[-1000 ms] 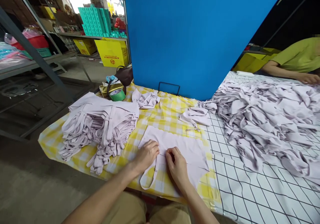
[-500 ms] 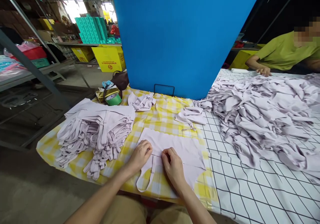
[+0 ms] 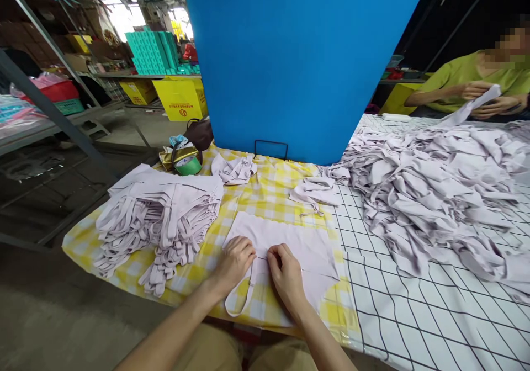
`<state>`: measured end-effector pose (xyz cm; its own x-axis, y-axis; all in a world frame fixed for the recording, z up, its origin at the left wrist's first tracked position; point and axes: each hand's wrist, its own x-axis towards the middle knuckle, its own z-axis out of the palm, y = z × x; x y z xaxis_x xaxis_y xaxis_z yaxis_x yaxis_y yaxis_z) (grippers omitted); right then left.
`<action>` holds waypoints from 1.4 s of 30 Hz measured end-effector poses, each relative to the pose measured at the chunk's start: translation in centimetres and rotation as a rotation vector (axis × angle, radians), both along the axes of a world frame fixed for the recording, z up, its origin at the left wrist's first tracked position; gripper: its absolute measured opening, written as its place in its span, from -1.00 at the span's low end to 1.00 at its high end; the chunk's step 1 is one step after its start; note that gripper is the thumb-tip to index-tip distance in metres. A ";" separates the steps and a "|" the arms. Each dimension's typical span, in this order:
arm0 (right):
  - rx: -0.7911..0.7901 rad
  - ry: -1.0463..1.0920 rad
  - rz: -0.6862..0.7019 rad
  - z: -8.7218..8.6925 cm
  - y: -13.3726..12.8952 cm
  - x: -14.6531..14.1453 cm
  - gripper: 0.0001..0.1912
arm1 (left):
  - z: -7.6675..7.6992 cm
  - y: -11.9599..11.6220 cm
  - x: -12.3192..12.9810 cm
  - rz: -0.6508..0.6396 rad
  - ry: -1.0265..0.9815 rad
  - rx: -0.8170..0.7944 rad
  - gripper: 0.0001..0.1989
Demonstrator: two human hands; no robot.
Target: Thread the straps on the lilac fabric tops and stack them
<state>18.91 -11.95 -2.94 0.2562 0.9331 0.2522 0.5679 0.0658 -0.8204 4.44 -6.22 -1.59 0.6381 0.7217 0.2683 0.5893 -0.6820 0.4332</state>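
A pale lilac garment (image 3: pixel 298 244) lies spread on the yellow checked cloth (image 3: pixel 269 189), its strap loop hanging toward the near edge. My left hand (image 3: pixel 237 260) rests on its left part with curled fingers, pinching the fabric beside the strap. Just to the right, my right hand (image 3: pixel 285 269) has thumb and forefinger pinched on the same garment. A small gap separates the two hands. Left of them sits a thick stack of similar garments (image 3: pixel 165 200) with straps hanging down. Two crumpled pieces lie farther back, one (image 3: pixel 234 169) at the left, one (image 3: pixel 317 191) at the right.
A tall blue panel (image 3: pixel 298 67) stands at the table's back. Many lilac garments (image 3: pixel 422 189) are heaped on the white grid cloth (image 3: pixel 397 310) at right. Beyond them a person in green (image 3: pixel 451 81) holds a piece. Green tape (image 3: pixel 188 165) lies at the back left.
My left hand has shifted slightly right, toward my right hand, over the strap's top. The person at the right has lifted a lilac piece with both hands.
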 end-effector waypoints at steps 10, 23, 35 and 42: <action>-0.028 -0.005 -0.168 1.6 -0.5 2.9 -0.81 | 0.4 2.5 -1.6 0.300 0.040 -0.013 -0.90; -0.521 -0.348 -0.427 2.0 0.4 12.0 -0.87 | 1.9 7.7 1.1 0.520 0.140 -0.374 -0.86; -0.267 0.070 -0.397 2.5 -0.1 11.6 -0.60 | 0.6 7.3 0.3 0.386 -0.424 -0.603 -0.95; -0.317 0.506 -0.299 3.0 -0.5 12.0 -0.49 | 1.5 7.0 -0.9 0.151 -0.738 -0.931 -0.60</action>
<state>30.90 -12.50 0.06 0.5301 0.8126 -0.2421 0.0641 -0.3231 -0.9442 3.59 0.73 -0.12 0.4423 0.8872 -0.1312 0.0374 0.1278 0.9911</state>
